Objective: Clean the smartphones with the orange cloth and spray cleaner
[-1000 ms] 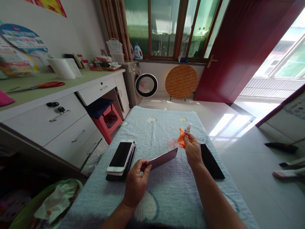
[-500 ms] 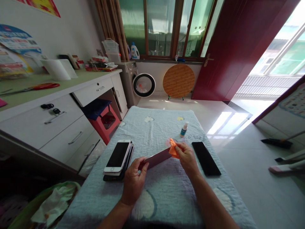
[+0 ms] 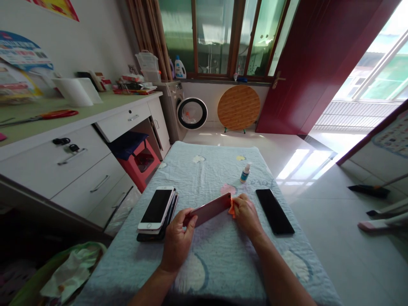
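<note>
A pinkish smartphone (image 3: 212,209) is tilted on edge above the cloth-covered table, its near end pinched between the thumb and fingers of my left hand (image 3: 179,238). At its far right end, my right hand (image 3: 247,214) is closed on a small orange cloth (image 3: 232,209), which touches the phone's edge; most of the cloth is hidden by the fingers. Left of my left hand lies a stack of phones with a white phone (image 3: 157,208) on top. To the right of my right hand, a black phone (image 3: 275,211) lies flat. Beyond it stands a small spray bottle (image 3: 245,173).
A light blue quilted cloth (image 3: 204,170) covers the table. On the left are a white desk (image 3: 79,157) and a red stool (image 3: 142,165). A bag-lined bin (image 3: 70,272) stands at lower left. Behind are a washing machine with its door (image 3: 192,113) open and a round wooden tabletop (image 3: 239,108).
My right hand has turned and slid the orange cloth from the phone's upper corner down round its right end, uncovering that corner. My left hand holds the phone nearly as before.
</note>
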`<state>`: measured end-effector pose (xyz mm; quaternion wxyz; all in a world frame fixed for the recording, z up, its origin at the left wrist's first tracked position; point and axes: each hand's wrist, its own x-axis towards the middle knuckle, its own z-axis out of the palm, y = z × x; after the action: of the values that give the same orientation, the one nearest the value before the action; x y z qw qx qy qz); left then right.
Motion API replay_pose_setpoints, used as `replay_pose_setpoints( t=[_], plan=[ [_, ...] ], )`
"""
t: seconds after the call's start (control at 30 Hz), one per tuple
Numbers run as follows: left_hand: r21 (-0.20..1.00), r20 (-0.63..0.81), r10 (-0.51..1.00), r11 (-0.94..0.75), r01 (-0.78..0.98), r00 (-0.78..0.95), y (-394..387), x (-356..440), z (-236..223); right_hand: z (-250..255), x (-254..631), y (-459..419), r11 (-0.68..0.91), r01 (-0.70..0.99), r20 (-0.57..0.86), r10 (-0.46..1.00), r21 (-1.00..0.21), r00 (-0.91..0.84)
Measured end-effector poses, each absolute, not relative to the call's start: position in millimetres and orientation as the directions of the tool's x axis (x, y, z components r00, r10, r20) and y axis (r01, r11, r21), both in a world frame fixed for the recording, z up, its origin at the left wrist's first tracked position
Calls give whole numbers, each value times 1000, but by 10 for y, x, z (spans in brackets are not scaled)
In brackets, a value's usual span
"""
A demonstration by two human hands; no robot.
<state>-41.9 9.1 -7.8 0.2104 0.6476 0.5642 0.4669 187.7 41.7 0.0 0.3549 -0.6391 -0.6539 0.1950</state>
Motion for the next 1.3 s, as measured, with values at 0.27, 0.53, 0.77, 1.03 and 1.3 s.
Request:
replay_pose_setpoints(
  t=[0.27,0.53,0.77,1.03,1.3],
  plan=[
    [797,367,928,-282,534,-59,71,-415,-69,72,1894,516,248,380,323,935,-891,147],
    [794,364,930,-282,539,-50,92,-404,-69,32,1865,503,167,523,285,946,-836,154],
    [802,348,935,-260,537,-67,82,-406,-68,0,1882,454,130,702,225,973,-700,43],
    [840,313,944,-224,494,-106,106,-406,-68,75,1838,360,43,918,176,984,-395,29],
    [941,114,986,-70,330,-118,112,-391,-80,16,2007,457,68,658,322,907,-749,272]
  ],
)
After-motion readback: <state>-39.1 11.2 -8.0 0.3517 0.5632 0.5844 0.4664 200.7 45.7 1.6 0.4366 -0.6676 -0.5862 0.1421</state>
